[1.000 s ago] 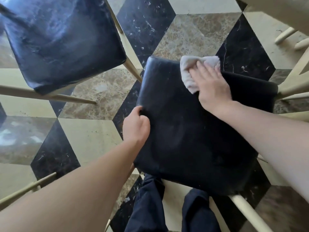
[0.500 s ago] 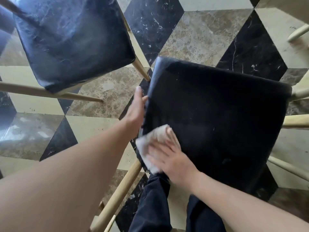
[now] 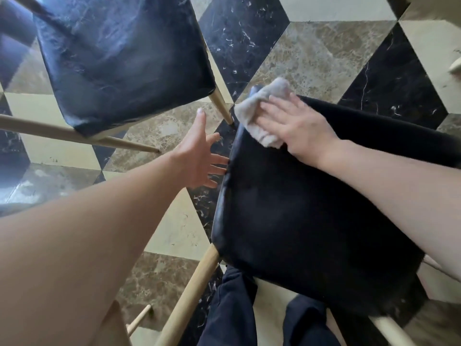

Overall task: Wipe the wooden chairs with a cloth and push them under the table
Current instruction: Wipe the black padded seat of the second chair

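Note:
A chair with a black padded seat (image 3: 311, 221) and pale wooden legs stands right below me. My right hand (image 3: 296, 128) presses a crumpled white cloth (image 3: 262, 113) flat on the seat's far left corner. My left hand (image 3: 199, 156) hovers beside the seat's left edge, fingers spread, fingertips close to the edge, holding nothing. A second chair with a black seat (image 3: 119, 61) stands at the upper left, one of its wooden legs (image 3: 220, 103) ending near the cloth.
The floor is marble tiling in black, brown and cream (image 3: 311, 53). Pale wooden chair legs (image 3: 189, 293) slant along the seat's near left. My dark trouser legs (image 3: 229, 308) show below the seat. More pale wood shows at the right edge (image 3: 455, 67).
My right hand has swept the cloth from the seat's near left corner up to its far left corner. My left hand has come off the seat's edge and spread its fingers.

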The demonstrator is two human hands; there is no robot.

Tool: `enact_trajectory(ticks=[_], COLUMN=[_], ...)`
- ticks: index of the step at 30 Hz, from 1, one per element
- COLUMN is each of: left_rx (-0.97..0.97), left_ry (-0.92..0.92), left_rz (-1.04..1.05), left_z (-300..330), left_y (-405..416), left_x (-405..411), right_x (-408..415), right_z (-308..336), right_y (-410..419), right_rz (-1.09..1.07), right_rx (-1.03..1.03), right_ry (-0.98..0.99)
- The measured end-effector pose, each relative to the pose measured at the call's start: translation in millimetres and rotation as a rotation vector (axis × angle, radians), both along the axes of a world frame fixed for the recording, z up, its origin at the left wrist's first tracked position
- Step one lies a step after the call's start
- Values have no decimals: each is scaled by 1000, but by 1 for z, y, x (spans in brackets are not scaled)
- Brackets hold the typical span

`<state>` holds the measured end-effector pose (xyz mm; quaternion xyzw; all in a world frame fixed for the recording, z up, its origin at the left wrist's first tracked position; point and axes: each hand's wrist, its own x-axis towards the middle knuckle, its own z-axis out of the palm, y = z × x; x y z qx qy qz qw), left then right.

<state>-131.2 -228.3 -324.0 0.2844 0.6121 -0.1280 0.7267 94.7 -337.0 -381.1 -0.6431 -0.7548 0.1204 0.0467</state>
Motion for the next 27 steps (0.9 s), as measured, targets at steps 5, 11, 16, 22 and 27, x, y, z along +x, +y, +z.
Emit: enact_trajectory(ticks=[5,11,16,22,27], left_rx=[-67,-124,-90,-66,-119], left_ry=[-25,-48,-16,-3,-49], left_rz=[64,71,9,-35,-10], left_z=[-2,-9,-15,-20,-26], left_y=[9,19,26,22,24], left_x=[-5,-24,-31,-35,-40], right_x=[-49,-110,-151,-140,-78], right_z=[9,18,31,30,8], right_y=[57,-11,-110,-140,-61], right_rz=[-596,-343,142,602,538], right_rx=[-193,-224,-314,-311,-32], right_ry=[83,98,87,176,111])
